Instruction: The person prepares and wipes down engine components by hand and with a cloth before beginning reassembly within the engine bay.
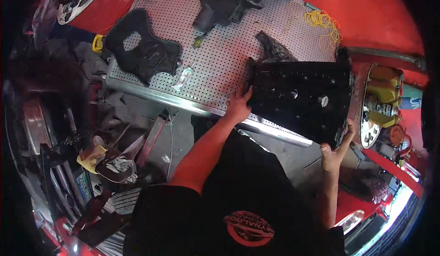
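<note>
Black panel [284,111] on tabletop [208,82], between hands: left hand [238,107] at its left edge, grip unclear; right hand [336,156] open, digits spread at near right corner.

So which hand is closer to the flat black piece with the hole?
Left: the left hand is right of the flat black piece, at the left end of the black panel; the right hand is farther, by the panel's right end.

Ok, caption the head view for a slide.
Left hand and right hand flank a black panel at a perforated workbench.
</note>
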A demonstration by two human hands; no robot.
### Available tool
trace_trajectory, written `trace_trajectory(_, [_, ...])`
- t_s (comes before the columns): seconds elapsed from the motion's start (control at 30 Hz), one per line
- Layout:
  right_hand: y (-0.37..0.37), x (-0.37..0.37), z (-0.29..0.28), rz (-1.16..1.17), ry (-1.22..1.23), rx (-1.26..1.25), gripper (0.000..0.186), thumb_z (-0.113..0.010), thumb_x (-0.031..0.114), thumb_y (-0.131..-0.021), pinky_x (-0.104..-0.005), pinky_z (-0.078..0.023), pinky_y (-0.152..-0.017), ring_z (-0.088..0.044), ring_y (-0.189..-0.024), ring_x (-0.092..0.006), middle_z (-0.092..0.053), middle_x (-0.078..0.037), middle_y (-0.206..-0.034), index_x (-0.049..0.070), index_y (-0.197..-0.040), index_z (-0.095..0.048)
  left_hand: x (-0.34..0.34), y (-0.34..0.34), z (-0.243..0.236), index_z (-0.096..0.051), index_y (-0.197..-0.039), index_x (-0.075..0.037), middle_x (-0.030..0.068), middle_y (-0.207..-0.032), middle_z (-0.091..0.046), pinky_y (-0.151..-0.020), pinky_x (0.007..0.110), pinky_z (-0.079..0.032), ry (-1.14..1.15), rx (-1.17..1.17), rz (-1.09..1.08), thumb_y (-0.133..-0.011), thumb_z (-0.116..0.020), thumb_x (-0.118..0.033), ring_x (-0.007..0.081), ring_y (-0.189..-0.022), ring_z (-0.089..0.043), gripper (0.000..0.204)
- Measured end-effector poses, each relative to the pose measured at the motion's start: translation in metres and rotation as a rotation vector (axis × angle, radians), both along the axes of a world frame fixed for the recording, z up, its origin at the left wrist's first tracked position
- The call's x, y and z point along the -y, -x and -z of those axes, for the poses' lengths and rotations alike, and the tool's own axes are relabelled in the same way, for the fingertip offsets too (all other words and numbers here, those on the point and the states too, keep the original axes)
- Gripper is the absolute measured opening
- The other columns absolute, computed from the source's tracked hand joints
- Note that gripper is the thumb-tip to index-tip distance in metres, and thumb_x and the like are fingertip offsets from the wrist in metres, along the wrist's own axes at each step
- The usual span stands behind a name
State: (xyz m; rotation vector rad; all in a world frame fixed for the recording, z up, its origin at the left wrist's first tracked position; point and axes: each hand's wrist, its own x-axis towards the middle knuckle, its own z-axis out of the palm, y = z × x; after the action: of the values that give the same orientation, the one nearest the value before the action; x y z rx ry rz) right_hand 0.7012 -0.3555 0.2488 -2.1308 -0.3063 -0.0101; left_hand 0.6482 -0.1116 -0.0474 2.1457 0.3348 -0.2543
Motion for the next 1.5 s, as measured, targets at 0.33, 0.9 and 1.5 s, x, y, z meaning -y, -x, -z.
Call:
trace_trajectory(0.33, [0.003,-0.007,0.005,0.012,-0.129,-0.031,0.118,-0.095,0.052,-0.061,-0.0373,-0.034,-0.11,-0.046,-0.128,-0.0248,-0.047,-0.011,-0.136,0.005,-0.147,-0.031,0.024,0.004,0.016,-0.044,-0.153,-0.016,0.0207,-0.151,-0.043,-0.116,0.051,-0.031,0.245,0.006,-0.079,-0.077,-0.067,-0.017,0.0457,-0.139,-0.037,0.079])
trace_trajectory(0.9, [-0.003,-0.002,0.009,-0.064,-0.198,-0.073,0.125,-0.101,0.039,-0.047,-0.0365,-0.034,-0.111,-0.044,-0.128,-0.0234,-0.042,-0.009,-0.139,0.005,-0.146,-0.032,0.065,0.01,-0.113,-0.034,-0.157,-0.014,0.0224,-0.149,-0.044,-0.109,0.056,-0.039,-0.056,0.111,-0.149,-0.073,-0.059,0.001,0.0471,-0.128,-0.043,0.089])
trace_trajectory(1.5, [-0.003,-0.012,0.0,-0.102,-0.185,-0.075,0.118,-0.102,0.031,-0.049,-0.0371,-0.035,-0.112,-0.045,-0.128,-0.0254,-0.045,-0.012,-0.136,0.001,-0.141,-0.035,0.073,0.005,-0.219,-0.043,-0.152,-0.009,0.0172,-0.136,-0.056,-0.098,0.057,-0.039,-0.304,0.278,-0.042,-0.077,-0.061,-0.003,0.0377,-0.118,-0.051,0.078])
